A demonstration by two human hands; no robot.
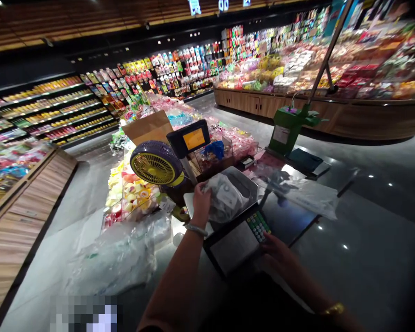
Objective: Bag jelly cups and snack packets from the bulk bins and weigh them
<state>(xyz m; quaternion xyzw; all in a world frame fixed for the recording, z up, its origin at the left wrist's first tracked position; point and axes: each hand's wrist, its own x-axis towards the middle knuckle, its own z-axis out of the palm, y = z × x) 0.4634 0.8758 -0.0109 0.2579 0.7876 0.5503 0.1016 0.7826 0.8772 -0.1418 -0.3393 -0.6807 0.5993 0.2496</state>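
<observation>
Shop shelves (pixel 185 64) glow behind; left hand (pixel 201 202) touches the bag (pixel 226 198) from its left, grip unclear, apart from right hand (pixel 279 252), loose at the keypad (pixel 257 223).

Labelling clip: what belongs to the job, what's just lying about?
In use:
clear plastic bag, left hand on it
silver metal pan beneath
green-buttoned rectangular keypad, right hand at it

Apparently lying about:
round purple-and-yellow fan
brown cardboard sheet
</observation>
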